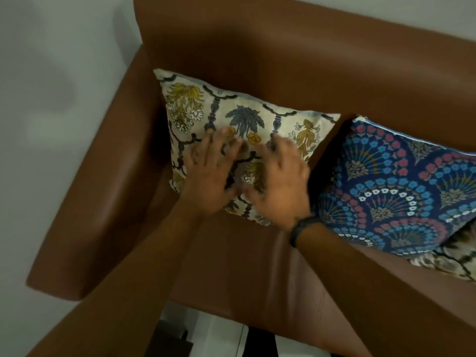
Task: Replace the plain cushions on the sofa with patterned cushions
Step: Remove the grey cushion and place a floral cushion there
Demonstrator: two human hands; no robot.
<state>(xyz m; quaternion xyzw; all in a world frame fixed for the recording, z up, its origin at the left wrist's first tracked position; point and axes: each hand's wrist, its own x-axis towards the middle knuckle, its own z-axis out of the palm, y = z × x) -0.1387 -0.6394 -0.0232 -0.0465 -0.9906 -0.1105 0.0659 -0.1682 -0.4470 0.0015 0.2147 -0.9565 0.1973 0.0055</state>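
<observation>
A cream cushion (239, 117) with yellow and grey floral print leans against the backrest in the left corner of the brown leather sofa (257, 47). My left hand (211, 176) and my right hand (280, 181) lie flat on its front with fingers spread, gripping nothing. My right wrist carries a black band. Right of it stands a dark blue cushion (401, 186) with pink and blue fan patterns. Under the blue one's lower edge shows part of a third patterned cushion (448, 261), cream with dark marks. No plain cushion is in view.
The sofa's left armrest (85, 191) runs along the left, with a pale wall (51, 86) beyond it. Light floor and a dark object (170, 338) show below the seat's front edge.
</observation>
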